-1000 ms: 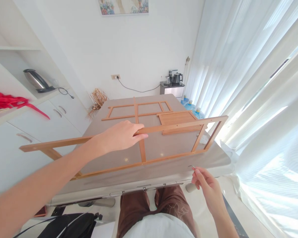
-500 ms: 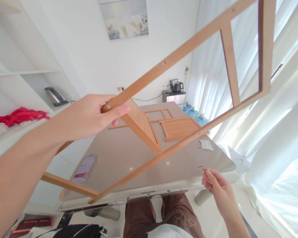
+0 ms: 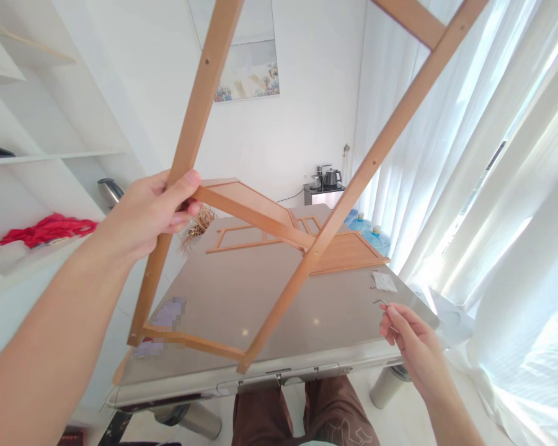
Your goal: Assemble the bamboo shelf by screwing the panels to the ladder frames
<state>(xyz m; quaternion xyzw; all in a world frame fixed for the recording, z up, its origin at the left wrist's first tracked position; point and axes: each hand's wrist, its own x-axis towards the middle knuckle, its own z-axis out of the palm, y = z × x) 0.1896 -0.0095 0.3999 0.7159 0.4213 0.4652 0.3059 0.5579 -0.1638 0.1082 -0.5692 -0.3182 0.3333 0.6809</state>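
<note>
My left hand (image 3: 160, 210) grips one side rail of a wooden frame (image 3: 341, 214), holding it tilted above the table. A wooden panel (image 3: 255, 204) spans between the frame's two long rails, which have small screw holes. The frame's top runs out of view. Between the fingers of my right hand (image 3: 409, 337) is a small hex key (image 3: 380, 302), its bent end pointing left, apart from the frame. Farther back on the grey table (image 3: 279, 322) lie another wooden panel (image 3: 348, 253) and an open wooden frame (image 3: 242, 238).
A small white packet (image 3: 385, 282) lies near the table's right edge. A blurred purple sheet (image 3: 167, 316) is at the left edge. Shelves with red cloth (image 3: 44, 235) stand left, white curtains (image 3: 506, 248) right. A black kettle (image 3: 332, 178) sits on a far cabinet.
The wooden frame has swung steeper, its top rising out of view and its lower end shifting right. My left hand has moved slightly left with it. The right hand stays nearly still.
</note>
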